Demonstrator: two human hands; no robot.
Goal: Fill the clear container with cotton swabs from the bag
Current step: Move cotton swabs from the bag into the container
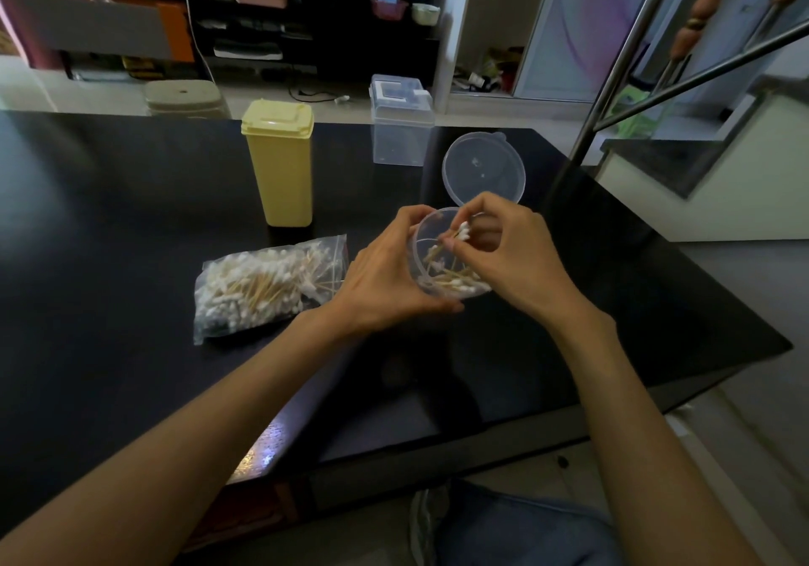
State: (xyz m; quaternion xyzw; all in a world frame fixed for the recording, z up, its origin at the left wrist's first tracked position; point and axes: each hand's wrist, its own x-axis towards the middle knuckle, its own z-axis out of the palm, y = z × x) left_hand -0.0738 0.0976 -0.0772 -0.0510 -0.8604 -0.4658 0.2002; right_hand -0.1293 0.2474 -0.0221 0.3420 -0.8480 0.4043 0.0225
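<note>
A round clear container (421, 245) sits tilted toward me above the dark table, its hinged lid (483, 169) flipped open behind it. My left hand (385, 274) grips the container's left side and underside. My right hand (510, 255) pinches a few cotton swabs (460, 233) at the container's mouth, their white tips pointing up. More wooden-stick swabs (451, 281) lie inside on the bottom. A clear zip bag (262, 287), full of cotton swabs, lies flat on the table to the left of my left hand.
A tall yellow lidded container (280, 163) stands behind the bag. A clear rectangular box (400, 121) stands at the table's far edge (131, 117). A metal railing (613, 84) rises at the right. The table's right edge is close to my right arm.
</note>
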